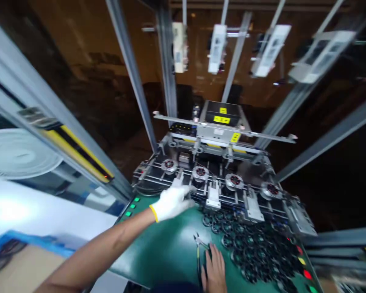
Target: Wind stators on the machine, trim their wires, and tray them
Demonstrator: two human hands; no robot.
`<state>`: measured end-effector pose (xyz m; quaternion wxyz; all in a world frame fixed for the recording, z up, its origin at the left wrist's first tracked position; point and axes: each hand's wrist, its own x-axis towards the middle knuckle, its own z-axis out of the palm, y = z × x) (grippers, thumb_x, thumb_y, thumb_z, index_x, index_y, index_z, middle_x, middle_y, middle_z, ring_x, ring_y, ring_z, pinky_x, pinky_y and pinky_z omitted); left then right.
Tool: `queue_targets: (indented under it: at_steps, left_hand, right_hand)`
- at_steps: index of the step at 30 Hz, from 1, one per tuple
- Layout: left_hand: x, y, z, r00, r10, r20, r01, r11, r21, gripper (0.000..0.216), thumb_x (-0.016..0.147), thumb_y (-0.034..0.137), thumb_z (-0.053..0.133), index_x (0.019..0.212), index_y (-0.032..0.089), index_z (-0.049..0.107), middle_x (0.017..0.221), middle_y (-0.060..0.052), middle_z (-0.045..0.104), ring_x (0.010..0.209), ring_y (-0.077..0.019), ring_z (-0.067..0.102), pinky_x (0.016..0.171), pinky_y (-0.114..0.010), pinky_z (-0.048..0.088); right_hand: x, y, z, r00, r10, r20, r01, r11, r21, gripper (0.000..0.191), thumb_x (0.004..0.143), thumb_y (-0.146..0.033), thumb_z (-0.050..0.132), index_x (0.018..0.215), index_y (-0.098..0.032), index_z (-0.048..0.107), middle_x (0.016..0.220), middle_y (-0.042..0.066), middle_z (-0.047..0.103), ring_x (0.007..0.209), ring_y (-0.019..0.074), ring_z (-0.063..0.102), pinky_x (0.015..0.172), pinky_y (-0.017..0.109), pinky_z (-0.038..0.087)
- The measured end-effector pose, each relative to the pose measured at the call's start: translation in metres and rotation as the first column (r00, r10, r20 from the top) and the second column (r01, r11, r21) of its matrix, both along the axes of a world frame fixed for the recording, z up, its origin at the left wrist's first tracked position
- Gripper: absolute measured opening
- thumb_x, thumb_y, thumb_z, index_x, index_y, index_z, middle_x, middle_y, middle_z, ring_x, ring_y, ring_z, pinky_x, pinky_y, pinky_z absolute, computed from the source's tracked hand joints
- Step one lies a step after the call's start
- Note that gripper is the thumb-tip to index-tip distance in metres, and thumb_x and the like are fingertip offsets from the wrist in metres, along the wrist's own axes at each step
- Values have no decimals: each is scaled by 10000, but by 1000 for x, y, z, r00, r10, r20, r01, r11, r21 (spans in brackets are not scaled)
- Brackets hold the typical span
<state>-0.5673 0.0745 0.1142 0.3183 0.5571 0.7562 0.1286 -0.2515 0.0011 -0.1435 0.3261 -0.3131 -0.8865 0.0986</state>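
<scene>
My left hand, in a white glove with a yellow cuff, reaches to the front edge of a winding-type machine. Its fingers are spread beside the leftmost metal clamp block, and I cannot tell whether they touch it. My bare right hand lies on the green mat with its fingers stretched out. Just left of it are the cutting pliers, jaws pointing away from me; one handle runs beside or partly under the fingers. Several round motor stators sit on the machine's spindles.
A heap of black ring-shaped parts covers the mat's right side. Green buttons line the left edge, red ones the right. Metal posts and a yellow-black light curtain frame the station. White units hang above.
</scene>
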Motion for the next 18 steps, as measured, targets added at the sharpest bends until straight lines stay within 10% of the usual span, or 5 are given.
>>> queue_targets:
  at_steps: [4, 8, 12, 18]
  left_hand:
    - [-92, -5, 8, 946, 195, -259, -210, 977, -33, 584, 885, 403, 659, 1437, 241, 564, 1411, -175, 624, 1399, -401, 471, 1157, -481, 332]
    - [-132, 30, -6, 942, 135, -307, -171, 981, -94, 707, 716, 356, 850, 1370, 233, 613, 1534, -181, 497, 1480, -446, 320, 1195, -556, 271]
    - [-136, 68, -26, 958, 89, -272, -136, 978, -159, 489, 835, 408, 783, 1254, 185, 665, 1480, -134, 545, 1397, -351, 460, 1165, -592, 356]
    - [-144, 96, -52, 960, 197, -197, -227, 963, -147, 383, 971, 419, 640, 1270, 179, 640, 1363, -112, 623, 1231, -275, 609, 1065, -532, 507]
  right_hand:
    - [-23, 95, 89, 927, 337, 166, -350, 935, 56, 464, 976, -207, 542, 1438, -176, 564, 1454, 147, 591, 1344, 323, 569, 1011, 492, 582]
    - [-102, 229, 154, 834, 449, 321, -496, 864, 79, 350, 1016, -305, 530, 1275, -129, 686, 1440, 202, 576, 1376, 352, 531, 1049, 554, 551]
    - [-172, 314, 150, 796, 438, 418, -481, 877, -4, 352, 954, -364, 673, 1179, -99, 726, 1516, 242, 470, 1450, 413, 418, 993, 610, 539]
    - [-200, 337, 117, 725, 457, 516, -428, 885, -181, 261, 851, -362, 825, 962, -139, 747, 1470, 163, 539, 1388, 385, 489, 977, 578, 548]
